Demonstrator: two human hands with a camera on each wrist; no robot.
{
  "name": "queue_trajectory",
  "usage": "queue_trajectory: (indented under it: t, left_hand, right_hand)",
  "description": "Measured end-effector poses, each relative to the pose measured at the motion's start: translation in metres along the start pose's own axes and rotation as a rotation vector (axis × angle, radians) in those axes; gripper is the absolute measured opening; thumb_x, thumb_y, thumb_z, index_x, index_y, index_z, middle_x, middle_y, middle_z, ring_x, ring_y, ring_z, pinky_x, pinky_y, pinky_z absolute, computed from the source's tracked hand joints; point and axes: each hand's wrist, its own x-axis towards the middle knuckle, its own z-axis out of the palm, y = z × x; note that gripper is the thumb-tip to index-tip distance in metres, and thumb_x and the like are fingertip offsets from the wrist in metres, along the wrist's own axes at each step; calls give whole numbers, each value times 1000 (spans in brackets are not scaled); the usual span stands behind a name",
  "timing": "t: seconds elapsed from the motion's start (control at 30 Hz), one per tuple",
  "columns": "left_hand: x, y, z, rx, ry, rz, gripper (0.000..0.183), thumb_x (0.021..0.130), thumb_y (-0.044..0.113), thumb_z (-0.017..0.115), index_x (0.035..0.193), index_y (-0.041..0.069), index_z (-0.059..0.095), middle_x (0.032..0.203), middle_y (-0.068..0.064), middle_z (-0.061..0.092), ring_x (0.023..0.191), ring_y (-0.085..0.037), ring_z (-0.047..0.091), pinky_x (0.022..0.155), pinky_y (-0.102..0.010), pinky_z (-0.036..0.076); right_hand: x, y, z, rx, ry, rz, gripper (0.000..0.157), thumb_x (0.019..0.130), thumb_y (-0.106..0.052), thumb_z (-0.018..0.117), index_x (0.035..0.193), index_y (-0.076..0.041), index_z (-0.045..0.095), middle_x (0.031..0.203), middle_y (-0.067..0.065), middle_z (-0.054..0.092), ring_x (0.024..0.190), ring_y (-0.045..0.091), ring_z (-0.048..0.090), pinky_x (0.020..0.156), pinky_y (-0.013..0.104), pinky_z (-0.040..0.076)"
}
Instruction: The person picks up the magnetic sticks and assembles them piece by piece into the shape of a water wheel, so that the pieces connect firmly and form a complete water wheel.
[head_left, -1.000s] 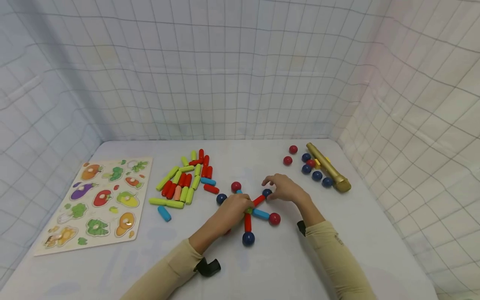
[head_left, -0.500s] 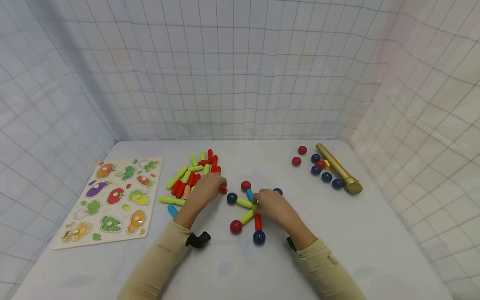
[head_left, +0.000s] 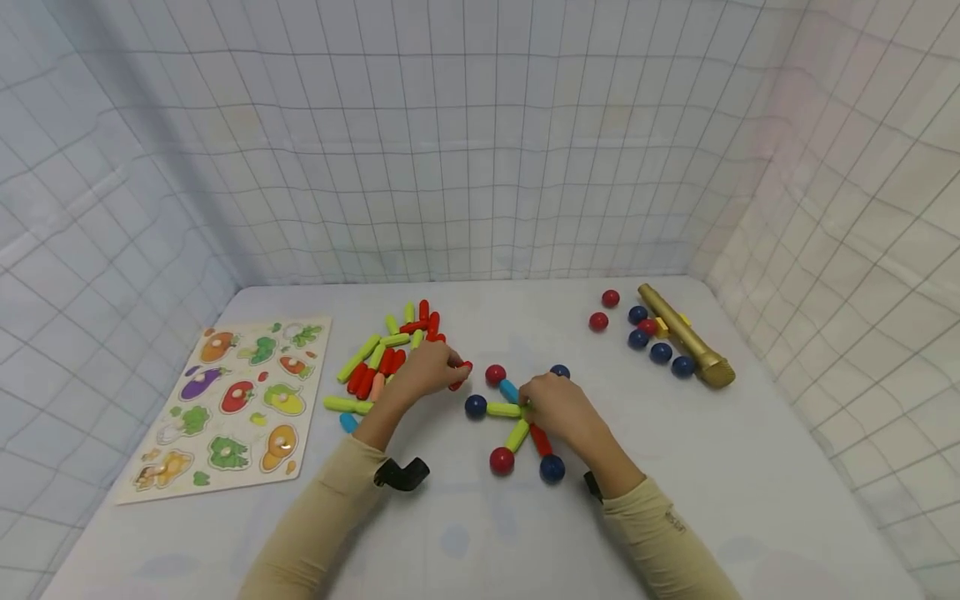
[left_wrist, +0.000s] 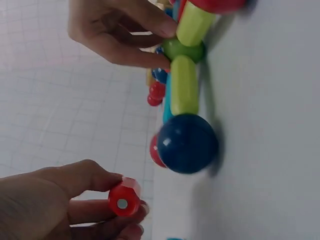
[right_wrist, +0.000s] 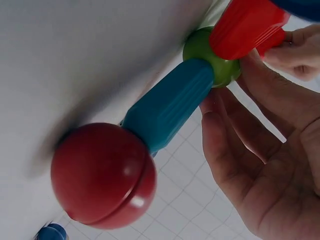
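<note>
In my left hand [head_left: 423, 372] a red magnetic rod [left_wrist: 124, 197] is pinched between thumb and fingers, its round metal end showing in the left wrist view. My right hand [head_left: 558, 408] grips the green ball [right_wrist: 197, 47] at the centre of a star-shaped magnetic build lying on the table. From this hub run lime rods [head_left: 504, 410], a blue rod [right_wrist: 170, 102] and red rods [right_wrist: 247, 27]. Dark blue balls [left_wrist: 187, 144] and red balls [right_wrist: 102, 175] cap their outer ends. The right hand partly covers the star's far right side in the head view.
Loose red, lime and blue rods [head_left: 363, 382] lie in a cluster left of the star. A vegetable puzzle board [head_left: 318, 354] lies farther left. At the back right are several loose balls [head_left: 661, 353], yellow pieces [head_left: 662, 327] and a gold microphone-shaped stick [head_left: 682, 333].
My left hand has left the star's hub, gone to the rod cluster and lifted a red rod toward the star. The right hand has moved from a blue ball to the hub; the star has turned slightly.
</note>
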Motion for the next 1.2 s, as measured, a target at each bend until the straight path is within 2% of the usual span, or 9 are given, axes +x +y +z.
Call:
queue_trajectory:
  t: [0.07, 0.17, 0.37, 0.6, 0.77, 0.93, 1.2]
  left_hand:
    - [3, 9, -3, -37, -57, -11, 27, 89, 29, 68, 99, 6, 77, 66, 0, 64, 65, -15, 53, 57, -21, 42]
    - [9, 19, -3, -28, -130, -27, 26, 88, 29, 69, 96, 5, 78, 63, 0, 62, 64, -13, 52, 56, -20, 42]
    - [17, 26, 5, -43, -180, -61, 28, 88, 27, 70, 101, 4, 76, 68, -1, 64, 65, -12, 53, 56, -18, 40]
    - [25, 30, 12, -99, -177, -68, 30, 89, 28, 71, 106, 4, 75, 79, -4, 70, 72, -13, 56, 62, -19, 45]
    - [29, 34, 18, -144, -175, -102, 30, 88, 28, 72, 105, 4, 75, 82, -4, 70, 74, -15, 58, 64, -21, 47]
    - [28, 35, 23, -174, -161, -131, 31, 87, 28, 73, 107, 4, 73, 87, -6, 71, 75, -16, 60, 67, -23, 51]
    - [24, 29, 27, -195, -122, -114, 32, 85, 29, 75, 105, 5, 74, 85, -5, 70, 74, -16, 58, 63, -22, 48]
  right_hand:
    - [0, 1, -2, -4, 2, -5, 17, 82, -9, 76, 98, -10, 77, 95, 4, 73, 80, 15, 60, 79, 33, 57]
    - [0, 1, -3, 10, 0, -13, 16, 81, -8, 77, 98, -9, 77, 94, 4, 73, 78, 14, 59, 79, 32, 57]
    - [1, 3, -3, 68, -5, -40, 12, 82, -7, 75, 94, -9, 77, 90, 2, 72, 77, 14, 58, 79, 32, 55]
    - [2, 7, -3, 107, -23, -21, 14, 82, -4, 74, 95, -9, 77, 93, 3, 73, 79, 14, 59, 80, 32, 56]
    - [3, 8, -3, 107, -40, -10, 15, 83, -5, 74, 97, -9, 77, 97, 4, 74, 81, 14, 60, 82, 32, 56]
    - [3, 8, -3, 121, -56, -12, 18, 82, -2, 74, 98, -9, 77, 99, 5, 74, 84, 15, 61, 84, 33, 56]
    - [4, 9, -1, 123, -32, -50, 19, 82, 1, 73, 97, -9, 78, 96, 4, 73, 85, 15, 61, 85, 33, 56]
